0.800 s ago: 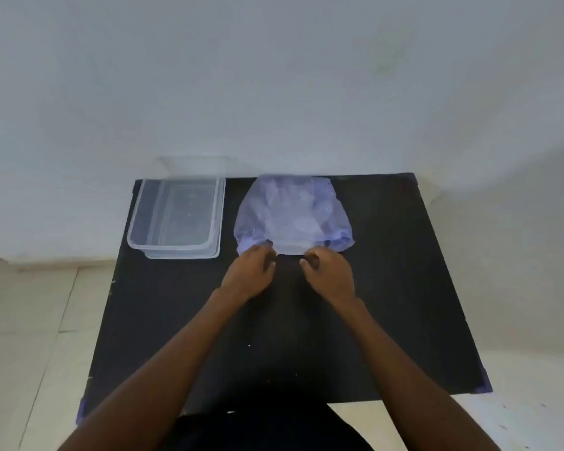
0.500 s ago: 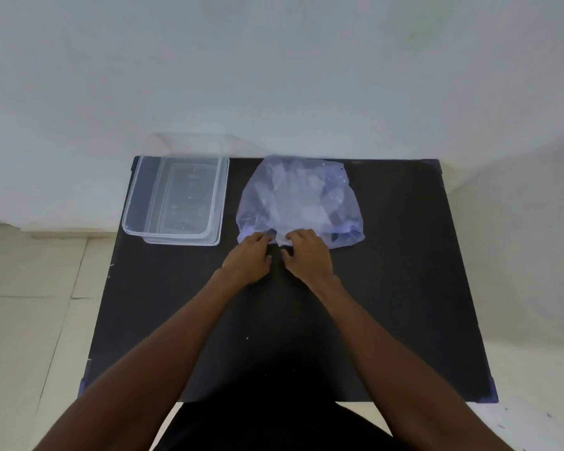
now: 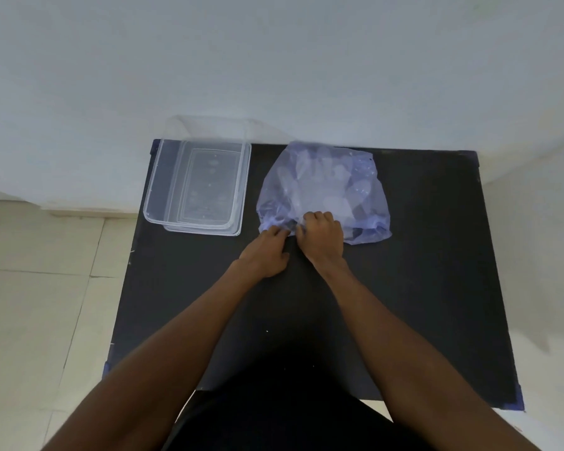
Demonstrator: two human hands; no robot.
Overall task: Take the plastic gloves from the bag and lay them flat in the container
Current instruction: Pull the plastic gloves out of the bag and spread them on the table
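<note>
A pale blue, see-through plastic bag [image 3: 326,183] lies on the black table [image 3: 420,288] at the back centre, with clear plastic gloves [image 3: 336,196] showing through it. My left hand [image 3: 267,252] pinches the bag's near edge at its left. My right hand [image 3: 323,236] grips the same edge just beside it, knuckles up, fingers curled into the plastic. The two hands almost touch. A clear rectangular container [image 3: 150,203] stands to the left of the bag with nothing in it.
A white wall runs right behind the table's far edge. Pale floor tiles [image 3: 33,288] lie to the left and a white surface to the right. My dark clothing [image 3: 274,424] fills the bottom centre.
My right hand has slid left along the bag's near edge until it sits next to my left hand. The bag's opening has bunched between them. The camera view has tilted slightly.
</note>
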